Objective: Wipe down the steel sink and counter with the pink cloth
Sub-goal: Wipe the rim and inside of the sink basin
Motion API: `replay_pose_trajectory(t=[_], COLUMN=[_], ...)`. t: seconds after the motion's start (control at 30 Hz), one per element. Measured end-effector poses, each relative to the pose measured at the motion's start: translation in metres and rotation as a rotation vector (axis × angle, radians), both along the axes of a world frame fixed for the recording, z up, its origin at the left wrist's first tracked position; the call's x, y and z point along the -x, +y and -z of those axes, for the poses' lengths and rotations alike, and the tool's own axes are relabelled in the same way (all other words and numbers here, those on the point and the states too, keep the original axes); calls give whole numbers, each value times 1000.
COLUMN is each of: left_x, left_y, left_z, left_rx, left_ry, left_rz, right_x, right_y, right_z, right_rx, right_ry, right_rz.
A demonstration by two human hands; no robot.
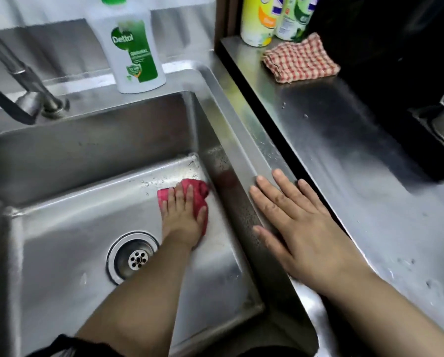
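— Where does the cloth (199,191) lie?
— In the sink (61,228), on its floor near the far right corner, under the left hand (184,215). The drain (134,257) sits nearer, to the left of that hand.
— And the right hand (298,225)?
— Flat on the sink's right rim, beside the counter (370,176).
— Behind the basin?
— The tap (30,99) on the back ledge at left, a soap bottle (133,52) to its right.
— On the counter?
— A folded checked cloth (300,59) at the far end, with two bottles (277,16) behind it.
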State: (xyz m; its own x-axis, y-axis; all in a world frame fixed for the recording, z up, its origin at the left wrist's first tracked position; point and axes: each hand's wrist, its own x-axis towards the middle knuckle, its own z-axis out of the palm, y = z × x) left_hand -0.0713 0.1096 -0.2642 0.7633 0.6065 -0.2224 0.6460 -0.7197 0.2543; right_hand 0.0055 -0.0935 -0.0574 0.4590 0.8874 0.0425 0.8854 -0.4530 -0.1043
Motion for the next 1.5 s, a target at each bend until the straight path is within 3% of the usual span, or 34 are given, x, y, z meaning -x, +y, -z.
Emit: replay_pose_trajectory(t=[0.17,0.23,0.4,0.53,0.67,0.73,0.87,0.97,1.17,1.3,1.4,1.5], left_x=[60,60,73,91,47,14,-61,-84,-14,57,75,58], left_y=[-33,-19,72,125,107,85,31,29,10,-49,-43,-16], left_z=[4,6,5,7,2,-2,-2,1,0,0,2,0], left_rx=[-8,-19,-99,-55,4,27,26,10,-15,0,-52,-91], left_ry=[-64,-42,-70,-96,-101,-129,-113,-70,-52,-96,-128,-115], left_rz=[208,164,-364,-794,-900,-823,-401,-213,209,619,953,966], right_x=[-3,-3,-1,-1,-3,-3,-3,-4,-2,-1,-1,-1], right_y=[0,2,5,7,6,6,6,5,5,3,3,4], right_z=[-1,-2,-4,-4,-3,-3,-3,-2,-3,-5,-5,-5], right_rx=[-14,-3,3,-5,-22,-23,-36,-34,12,34,39,16], right_ry=[33,43,55,33,22,15,24,52,95,120,138,145], right_rz=[-22,-33,-16,-14,-19,-17,-8,4,32,34,35,38])
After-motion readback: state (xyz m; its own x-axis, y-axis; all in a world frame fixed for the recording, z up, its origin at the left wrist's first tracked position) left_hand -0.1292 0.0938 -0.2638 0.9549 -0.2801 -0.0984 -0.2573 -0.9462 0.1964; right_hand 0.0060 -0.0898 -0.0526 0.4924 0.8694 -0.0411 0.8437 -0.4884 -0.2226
